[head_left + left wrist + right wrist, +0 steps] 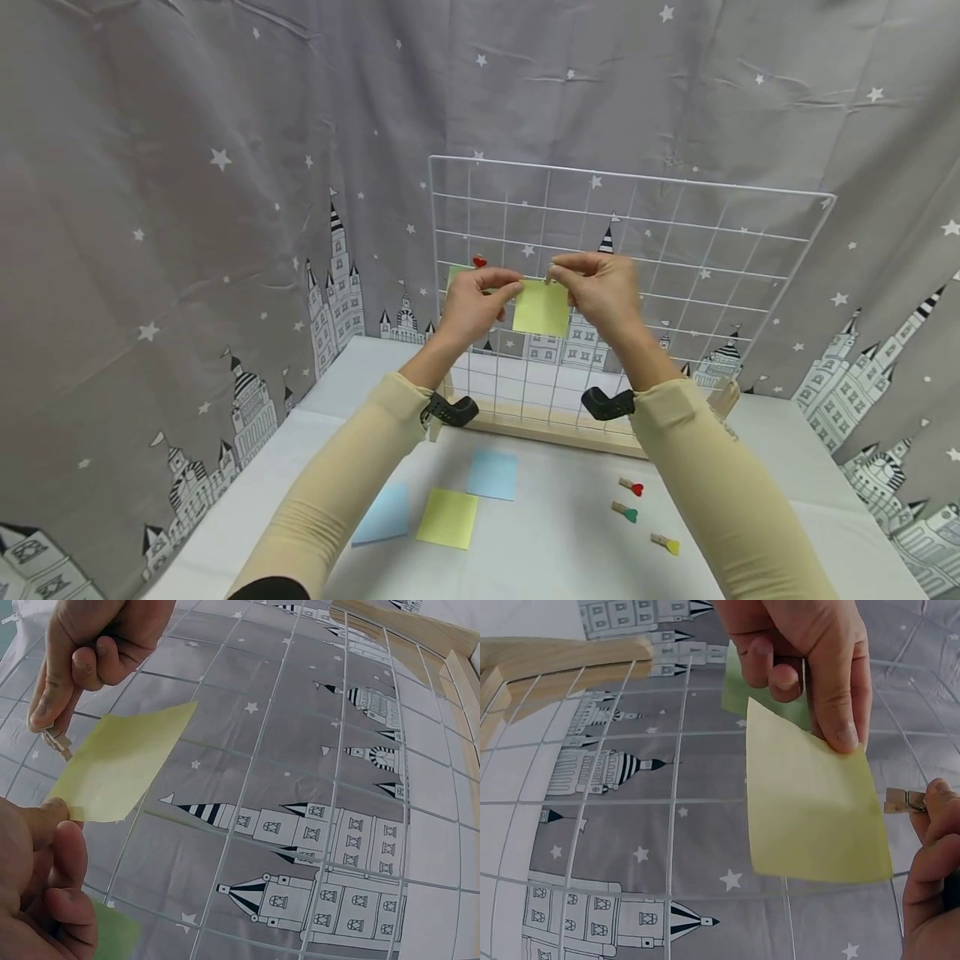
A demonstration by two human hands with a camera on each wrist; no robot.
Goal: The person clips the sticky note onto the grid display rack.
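A yellow sticky note (541, 308) is held against the white wire grid (675, 258) by my left hand (474, 307), which pinches its upper left corner between thumb and finger. My right hand (602, 293) pinches a small wooden clothespin (904, 800) close to the note's top edge. In the left wrist view the clothespin (57, 742) has its tip at the edge of the note (124, 769). Behind my left hand a green sticky note (761, 694) hangs on the grid, with a red heart clothespin (479, 262) at its top.
On the white table lie two blue notes (492, 474) (382, 512) and a yellow note (447, 518). To the right are clothespins with a red heart (632, 487), a green heart (625, 512) and a yellow heart (665, 544). A wooden base (555, 431) supports the grid.
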